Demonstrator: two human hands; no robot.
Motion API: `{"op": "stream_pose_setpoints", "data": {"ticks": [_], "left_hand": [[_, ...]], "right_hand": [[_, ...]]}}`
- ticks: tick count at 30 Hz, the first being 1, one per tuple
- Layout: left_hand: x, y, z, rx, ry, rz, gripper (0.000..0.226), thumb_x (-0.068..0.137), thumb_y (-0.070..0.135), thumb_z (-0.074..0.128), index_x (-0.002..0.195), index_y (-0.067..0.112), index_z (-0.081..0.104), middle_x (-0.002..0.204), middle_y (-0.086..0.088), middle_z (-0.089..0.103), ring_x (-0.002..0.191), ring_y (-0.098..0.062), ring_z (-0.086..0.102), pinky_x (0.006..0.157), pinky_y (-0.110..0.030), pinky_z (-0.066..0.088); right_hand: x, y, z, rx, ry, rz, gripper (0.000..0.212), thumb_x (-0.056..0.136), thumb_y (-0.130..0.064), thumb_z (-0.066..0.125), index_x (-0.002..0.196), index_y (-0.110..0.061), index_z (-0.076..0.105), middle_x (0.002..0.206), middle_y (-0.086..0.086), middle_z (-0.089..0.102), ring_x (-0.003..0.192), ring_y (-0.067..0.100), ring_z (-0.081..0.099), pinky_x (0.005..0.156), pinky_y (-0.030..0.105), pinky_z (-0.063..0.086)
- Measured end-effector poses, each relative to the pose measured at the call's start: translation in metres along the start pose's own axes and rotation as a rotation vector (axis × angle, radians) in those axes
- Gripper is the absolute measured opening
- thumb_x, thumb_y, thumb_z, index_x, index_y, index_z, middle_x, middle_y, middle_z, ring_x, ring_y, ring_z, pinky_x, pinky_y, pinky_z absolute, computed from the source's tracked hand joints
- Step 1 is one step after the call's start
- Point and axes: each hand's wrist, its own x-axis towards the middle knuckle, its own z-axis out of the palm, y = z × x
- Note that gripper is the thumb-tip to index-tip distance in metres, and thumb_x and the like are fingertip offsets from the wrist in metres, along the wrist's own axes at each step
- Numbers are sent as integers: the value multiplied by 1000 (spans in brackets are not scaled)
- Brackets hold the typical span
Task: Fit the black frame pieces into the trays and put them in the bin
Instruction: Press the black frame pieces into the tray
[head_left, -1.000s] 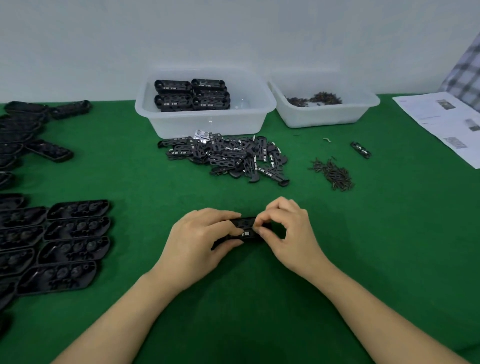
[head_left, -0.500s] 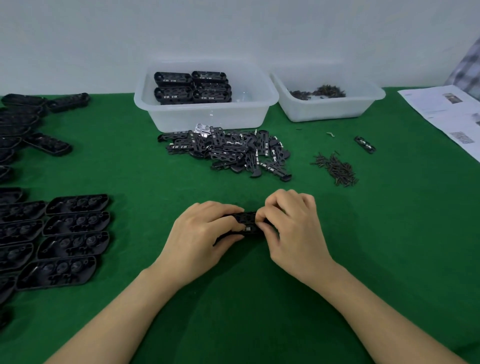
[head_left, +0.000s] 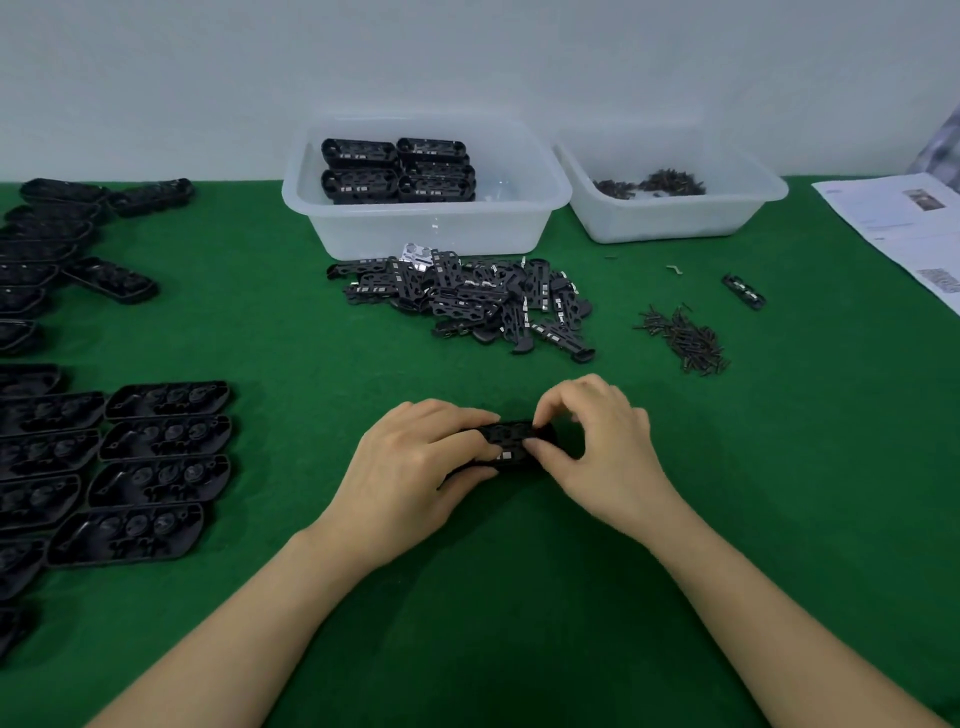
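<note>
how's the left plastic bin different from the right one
The left bin holds black trays with frame pieces, stacked at its left side; the right bin holds a small heap of dark screws. The left bin looks larger and deeper than the right bin. The pile of loose frame pieces lies just in front of the left bin; the loose screws lie farther out from the right bin. Both are translucent white and stand against the wall.

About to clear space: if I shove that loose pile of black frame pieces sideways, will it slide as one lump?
Probably not. The pile of frame pieces is thin flat parts lying criss-cross, so it would likely spread and shed strays. The green felt-like cloth may drag them.
</note>
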Motion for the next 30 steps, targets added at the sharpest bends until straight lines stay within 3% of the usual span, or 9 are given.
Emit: {"op": "stream_pose_setpoints", "data": {"ticks": [6,11,16,22,26,30], "left_hand": [[0,-2,1,-21,-10,-2,10,77,16,75,84,12,71,106,0,69,89,-20,64,76,-36,51],[1,-3,1,-57,-27,-43,13,74,16,78,84,12,71,104,-1,69,88,-21,65,77,-38,52],[2,-4,0,-87,-34,-54,13,73,16,78,84,12,72,104,-1,69,88,-20,64,78,-37,53],[2,-3,0,-87,-35,-59,13,73,16,78,84,11,71,104,-2,69,89,-21,64,78,-37,53],[2,-4,0,-91,-38,-54,13,74,15,78,85,11,71,104,-2,68,89,-22,63,78,-37,52],[2,-4,0,-91,-36,-54,13,74,15,77,85,11,71,104,-3,68,90,-22,63,78,-37,52]], "right_hand": [[14,2,-11,200,-190,121,28,77,-25,70,82,-34,45,90,-14,57,78,5,46,94,42,38],[9,3,-9,172,-168,-60,32,80,-18,67,80,-42,45,93,-16,51,82,7,46,93,44,37],[8,7,-5,102,-108,-171,23,80,-18,67,83,-36,53,102,-8,44,104,11,42,94,35,24],[12,7,-7,7,-128,-213,20,79,-17,68,77,-33,55,96,-10,43,99,10,41,89,28,19],[10,5,-2,-87,-76,-299,11,79,-12,66,80,-20,59,95,-7,44,94,10,40,87,26,20],[10,5,-1,-75,-76,-268,11,79,-13,67,80,-21,60,94,-8,44,96,9,38,83,22,17]]}}
